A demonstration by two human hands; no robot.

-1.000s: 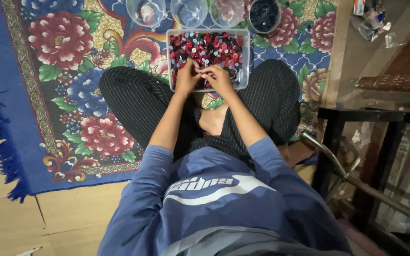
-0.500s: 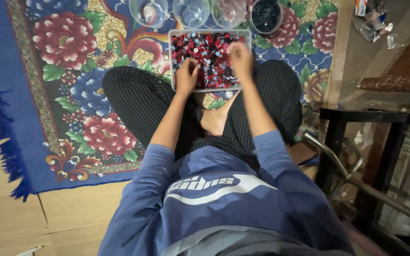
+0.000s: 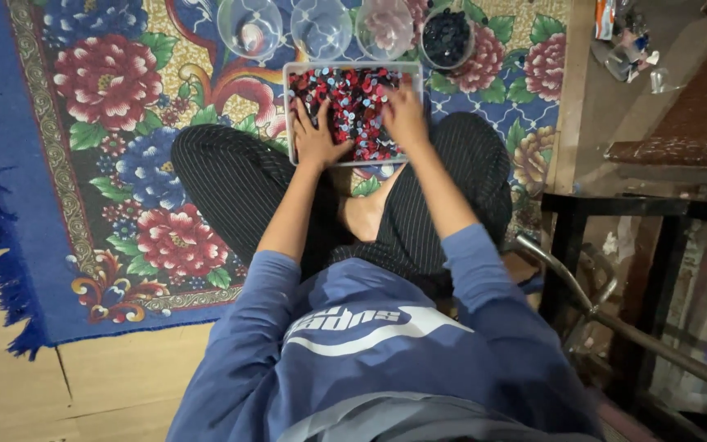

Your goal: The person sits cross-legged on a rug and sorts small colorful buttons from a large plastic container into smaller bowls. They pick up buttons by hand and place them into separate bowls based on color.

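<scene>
A clear rectangular tray (image 3: 290, 106) sits on the rug in front of my crossed legs, filled with several small red, dark and light-blue buttons (image 3: 355, 96). My left hand (image 3: 317, 135) lies in the tray's near left part, fingers spread on the buttons. On the right side of the tray, my right hand (image 3: 405, 117) rests palm down over the buttons. Whether either hand holds a button is hidden.
Three clear round bowls (image 3: 319, 26) stand beyond the tray, plus a fourth bowl of dark buttons (image 3: 446, 37). A flowered blue rug (image 3: 116, 164) covers the floor. A dark metal frame (image 3: 615, 245) and a table stand to the right.
Both hands were together at the tray's near edge; they have since moved apart and further into the tray, the right hand going up and right, and now lie flat on the buttons.
</scene>
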